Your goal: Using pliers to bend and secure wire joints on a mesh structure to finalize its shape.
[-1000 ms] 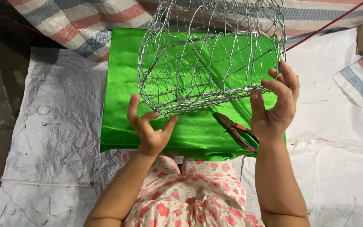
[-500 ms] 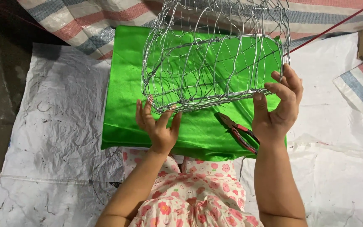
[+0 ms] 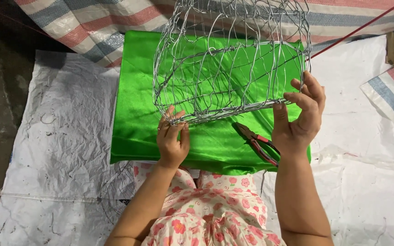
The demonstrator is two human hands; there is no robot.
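- The wire mesh cage (image 3: 231,59) is held up over the green satin cloth (image 3: 137,123), which serves as the landmark here; its lower rim hangs just above the cloth's near half.
- The left hand (image 3: 173,139) pinches the cage's lower rim at its near-left corner, fingers closed on the wire, above the cloth's near edge.
- The right hand (image 3: 299,120) grips the rim at the near-right corner, fingers curled around the wire, over the cloth's right edge.
- The two hands are well apart, one at each end of the rim.
- Red-handled pliers (image 3: 258,142) lie on the cloth near its near-right corner, just beside the right hand.
- White sheeting (image 3: 64,136) lies under and around the cloth.
- A striped tarp (image 3: 92,27) lies beyond the cloth's far edge.
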